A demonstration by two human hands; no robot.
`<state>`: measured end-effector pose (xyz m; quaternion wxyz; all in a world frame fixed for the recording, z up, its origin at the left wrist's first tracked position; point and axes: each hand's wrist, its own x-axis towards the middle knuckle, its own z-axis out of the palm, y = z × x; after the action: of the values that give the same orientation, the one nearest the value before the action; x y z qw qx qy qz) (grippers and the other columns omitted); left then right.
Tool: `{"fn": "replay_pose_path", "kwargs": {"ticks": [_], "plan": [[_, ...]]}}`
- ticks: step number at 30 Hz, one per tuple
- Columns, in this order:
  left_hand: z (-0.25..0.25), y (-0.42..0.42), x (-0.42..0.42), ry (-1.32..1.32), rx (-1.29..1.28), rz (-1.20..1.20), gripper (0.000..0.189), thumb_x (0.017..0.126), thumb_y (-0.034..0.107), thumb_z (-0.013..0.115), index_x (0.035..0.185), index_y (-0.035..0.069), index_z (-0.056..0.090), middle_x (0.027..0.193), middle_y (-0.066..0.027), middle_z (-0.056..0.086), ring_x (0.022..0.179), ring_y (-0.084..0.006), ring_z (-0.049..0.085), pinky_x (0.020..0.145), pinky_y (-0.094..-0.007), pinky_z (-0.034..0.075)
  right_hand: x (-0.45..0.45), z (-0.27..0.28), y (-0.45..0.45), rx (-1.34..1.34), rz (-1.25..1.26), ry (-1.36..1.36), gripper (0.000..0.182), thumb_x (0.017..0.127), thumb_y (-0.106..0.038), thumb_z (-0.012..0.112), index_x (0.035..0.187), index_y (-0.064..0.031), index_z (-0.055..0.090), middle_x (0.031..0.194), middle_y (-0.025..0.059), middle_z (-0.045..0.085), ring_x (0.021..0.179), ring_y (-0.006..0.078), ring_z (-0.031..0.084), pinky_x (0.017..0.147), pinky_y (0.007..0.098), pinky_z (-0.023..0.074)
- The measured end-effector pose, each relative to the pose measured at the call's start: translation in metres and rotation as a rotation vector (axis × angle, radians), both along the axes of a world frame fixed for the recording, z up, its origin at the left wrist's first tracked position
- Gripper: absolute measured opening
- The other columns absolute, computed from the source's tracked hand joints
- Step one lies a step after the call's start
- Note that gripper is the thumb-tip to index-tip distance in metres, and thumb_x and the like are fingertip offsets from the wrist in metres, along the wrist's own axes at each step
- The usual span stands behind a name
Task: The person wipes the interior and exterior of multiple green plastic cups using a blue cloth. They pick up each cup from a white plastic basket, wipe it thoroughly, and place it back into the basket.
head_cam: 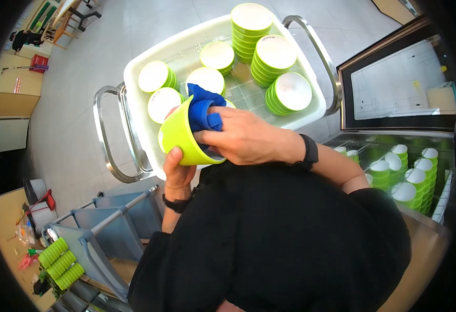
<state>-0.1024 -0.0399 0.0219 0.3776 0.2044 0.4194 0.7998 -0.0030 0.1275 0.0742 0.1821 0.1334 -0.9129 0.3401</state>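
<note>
A lime-green bowl (178, 134) with a pale inside is tilted on its side in front of my chest, its mouth facing right. My left hand (178, 167) grips it from below, thumb on the outer wall. Inside its mouth, my right hand (239, 134) holds a bunched blue cloth (204, 107); some fingertips are hidden by the rim and cloth. Beneath and beyond both hands is a white perforated plastic basket (165, 43). Stacks of matching bowls stand in it, including a tall stack (251, 33) at the far side and a leaning stack (288, 93) at right.
Metal handles flank the basket, one at left (102, 132) and one at right (321, 50). An open cabinet (450, 195) at lower right holds more bowl stacks (415, 179). A grey-panelled cart (113, 218) stands lower left, near green stacks (61, 263). A person (27, 39) is far upper left.
</note>
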Motion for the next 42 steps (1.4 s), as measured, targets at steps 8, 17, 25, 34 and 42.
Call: {"fn": "replay_pose_path", "kwargs": {"ticks": [8,17,25,34,42], "plan": [[0.009,-0.005,-0.007,0.326,-0.112,-0.016,0.112,0.056,0.052,0.080,0.142,0.006,0.024,0.128,-0.0157,0.047,0.120,-0.0272,0.048,0.104,-0.0390,0.038,-0.002,-0.008,-0.007,-1.055,0.174,-0.462,0.032,0.091,-0.023,0.054,0.113,0.0002,0.057,0.106,0.0122,0.063,0.097,0.0177,0.060,0.086,0.0314,0.0458],[0.022,0.005,-0.004,0.235,-0.134,0.062,0.099,0.064,0.058,0.067,0.138,0.002,0.033,0.128,-0.0170,0.047,0.120,-0.0288,0.047,0.105,-0.0393,0.036,0.005,-0.006,-0.016,-0.230,-0.014,0.013,0.038,0.078,-0.007,0.066,0.113,-0.0043,0.052,0.101,0.0180,0.056,0.093,0.0379,0.056,0.083,0.0400,0.0459],[0.016,0.002,0.004,0.359,-0.007,0.216,0.108,0.055,0.051,0.081,0.138,0.005,0.031,0.127,-0.0141,0.048,0.119,-0.0268,0.048,0.104,-0.0378,0.038,-0.009,0.000,-0.009,-1.386,0.188,-0.462,0.037,0.090,-0.021,0.056,0.119,0.0011,0.053,0.108,0.0094,0.062,0.096,0.0165,0.061,0.085,0.0309,0.0479],[0.017,0.011,0.005,0.423,-0.085,0.232,0.104,0.060,0.046,0.080,0.139,0.005,0.028,0.119,-0.0125,0.051,0.111,-0.0236,0.052,0.097,-0.0343,0.041,-0.008,0.000,0.010,-1.074,0.182,-0.398,0.030,0.074,-0.013,0.056,0.101,0.0000,0.057,0.086,0.0027,0.057,0.082,0.0100,0.053,0.075,0.0240,0.0438],[0.028,0.016,-0.002,0.458,-0.229,0.146,0.090,0.067,0.021,0.077,0.140,0.005,0.028,0.120,-0.0156,0.051,0.111,-0.0249,0.053,0.096,-0.0348,0.043,0.020,0.017,0.026,-0.697,-0.226,0.080,0.034,0.070,-0.003,0.057,0.103,-0.0003,0.059,0.101,0.0124,0.063,0.093,0.0202,0.063,0.079,0.0341,0.0512]]}}
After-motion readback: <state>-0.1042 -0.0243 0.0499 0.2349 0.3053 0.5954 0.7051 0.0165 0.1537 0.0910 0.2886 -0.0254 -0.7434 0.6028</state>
